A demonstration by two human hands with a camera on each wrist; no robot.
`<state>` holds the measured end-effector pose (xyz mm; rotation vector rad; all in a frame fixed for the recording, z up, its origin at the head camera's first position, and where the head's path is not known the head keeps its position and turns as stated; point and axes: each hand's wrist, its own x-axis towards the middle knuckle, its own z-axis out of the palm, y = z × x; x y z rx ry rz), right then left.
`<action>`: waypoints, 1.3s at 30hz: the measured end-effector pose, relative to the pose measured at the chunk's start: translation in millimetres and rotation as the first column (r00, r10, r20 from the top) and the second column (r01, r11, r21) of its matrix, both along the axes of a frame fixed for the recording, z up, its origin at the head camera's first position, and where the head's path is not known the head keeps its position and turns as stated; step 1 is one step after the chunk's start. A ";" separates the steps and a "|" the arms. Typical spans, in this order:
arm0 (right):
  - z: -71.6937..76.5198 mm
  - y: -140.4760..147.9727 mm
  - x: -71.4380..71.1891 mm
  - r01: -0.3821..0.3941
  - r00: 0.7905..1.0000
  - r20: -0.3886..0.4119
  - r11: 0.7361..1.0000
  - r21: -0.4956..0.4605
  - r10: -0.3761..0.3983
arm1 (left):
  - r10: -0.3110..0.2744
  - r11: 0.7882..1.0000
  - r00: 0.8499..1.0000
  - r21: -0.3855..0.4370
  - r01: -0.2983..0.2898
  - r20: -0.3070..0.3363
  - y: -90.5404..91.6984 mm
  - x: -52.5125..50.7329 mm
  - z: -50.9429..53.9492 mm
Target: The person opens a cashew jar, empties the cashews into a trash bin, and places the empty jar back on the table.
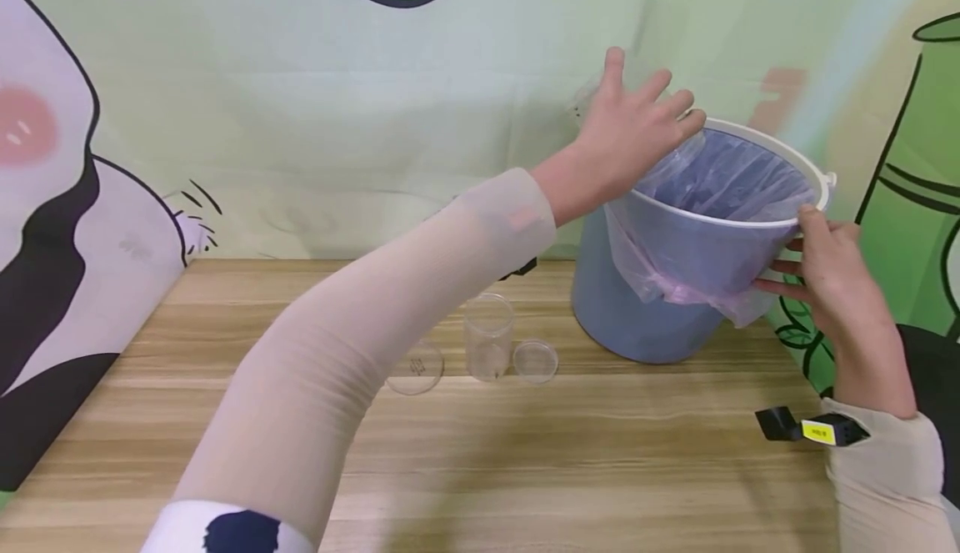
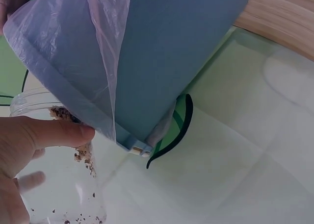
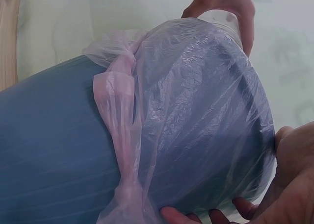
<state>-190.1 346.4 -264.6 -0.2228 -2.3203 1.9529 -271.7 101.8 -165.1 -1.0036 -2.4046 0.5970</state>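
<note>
My left hand (image 1: 630,132) grips a clear plastic jar (image 2: 61,185) at the bin's rim, its mouth turned toward the bin. Brown crumbs (image 2: 83,158) cling inside the jar near the mouth, with small specks further down. The blue-grey trash bin (image 1: 645,319) leans to the right on the table, lined with a translucent bag (image 1: 735,173) folded over its white rim (image 1: 742,221). My right hand (image 1: 843,286) holds the bin's right side, thumb at the rim and fingers against the outside. The head view mostly hides the jar behind my left hand.
On the wooden table (image 1: 600,453) stands another clear jar (image 1: 489,336). A small clear lid (image 1: 536,361) lies to its right, and a round clear lid (image 1: 417,368) to its left, partly behind my left sleeve. A printed cloth backdrop (image 1: 300,103) rises behind the table.
</note>
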 end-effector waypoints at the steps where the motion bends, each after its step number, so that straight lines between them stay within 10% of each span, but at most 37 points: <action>1: 0.2 0.2 -0.2 0.000 1.000 -0.002 1.000 -0.014 0.000 | -0.001 1.000 1.000 0.001 0.001 -0.001 -0.2 -0.1 0.0; 39: 0.6 -2.8 0.8 0.019 0.999 0.028 0.989 0.149 -0.023 | -0.077 0.994 0.991 -0.090 0.067 -0.112 2.2 -0.2 -5.3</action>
